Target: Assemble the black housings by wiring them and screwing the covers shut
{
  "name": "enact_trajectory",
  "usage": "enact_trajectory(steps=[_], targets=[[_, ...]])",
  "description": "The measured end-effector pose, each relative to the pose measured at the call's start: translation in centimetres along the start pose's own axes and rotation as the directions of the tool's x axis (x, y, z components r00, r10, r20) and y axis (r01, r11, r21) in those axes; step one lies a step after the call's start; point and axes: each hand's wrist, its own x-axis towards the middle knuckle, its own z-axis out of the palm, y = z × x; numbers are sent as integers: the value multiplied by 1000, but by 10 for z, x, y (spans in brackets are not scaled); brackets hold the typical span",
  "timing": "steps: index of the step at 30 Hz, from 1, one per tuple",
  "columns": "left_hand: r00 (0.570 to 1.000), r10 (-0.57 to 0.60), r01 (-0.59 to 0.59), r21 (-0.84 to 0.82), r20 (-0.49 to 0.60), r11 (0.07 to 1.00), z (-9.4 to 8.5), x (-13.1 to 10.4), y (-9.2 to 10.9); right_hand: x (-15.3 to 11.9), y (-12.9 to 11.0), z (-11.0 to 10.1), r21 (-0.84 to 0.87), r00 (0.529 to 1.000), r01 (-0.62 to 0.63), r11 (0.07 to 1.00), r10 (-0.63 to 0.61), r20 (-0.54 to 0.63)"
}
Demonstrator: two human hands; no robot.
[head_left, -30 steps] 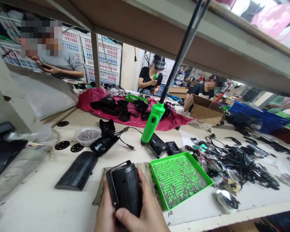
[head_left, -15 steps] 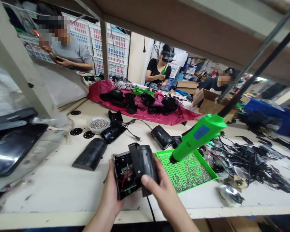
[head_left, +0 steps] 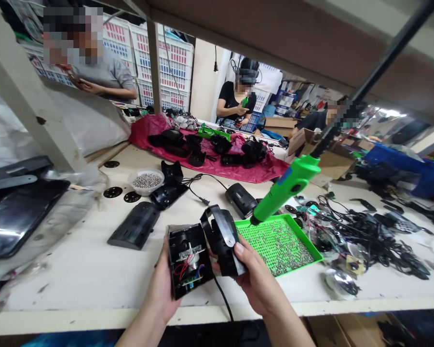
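My left hand (head_left: pixel 161 279) is closed around an open black plastic housing (head_left: pixel 188 270), whose inside shows red and blue wires, a small motor and a green circuit board. A black cord runs down from it over the table edge. In my right hand (head_left: pixel 255 270) is a second black housing part (head_left: pixel 224 248) with a bracket arm and a round silver pivot, tilted beside the first. The two parts are close together, but I cannot tell whether they touch. Behind my right hand hangs a green electric screwdriver (head_left: pixel 284 190), its tip over a green tray of screws (head_left: pixel 316 258).
A bowl of small metal parts (head_left: pixel 146 181) stands behind black housing shells (head_left: pixel 133 226). Tangled cables and wired parts (head_left: pixel 376 236) crowd the right side. Pink cloth (head_left: pixel 141 132) with black assemblies lies at the back. A shelf post (head_left: pixel 39 96) rises at left. Several people work beyond.
My right hand has turned the second housing part and moved it rightward off the open housing, exposing more of the wired inside. The hanging screwdriver has swung and twisted slightly.
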Motion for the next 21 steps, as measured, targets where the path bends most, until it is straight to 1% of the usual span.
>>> enact_trajectory(steps=[5,9,12,17,19,21], targets=[[1000,14,-14,29,0,999,0,-6,-2,-1,6,-5,34,1000,-5,999,5,-2],[999,36,-36,3,16,999,2,-9,-3,-2,11,-10,28,1000,-3,1000,3,25],[999,46,-46,-26,25,999,1,-9,-5,-2,14,-12,47,1000,-12,999,12,-9],[997,56,-55,-21,58,998,-4,-6,-8,-1,16,-14,86,997,-43,995,48,-58],[997,45,-43,-38,60,998,-4,-5,-7,-2,15,-14,97,996,-55,994,61,-59],[999,31,-28,-60,41,998,-2,-6,-5,-2,13,-12,106,998,-50,993,54,-34]])
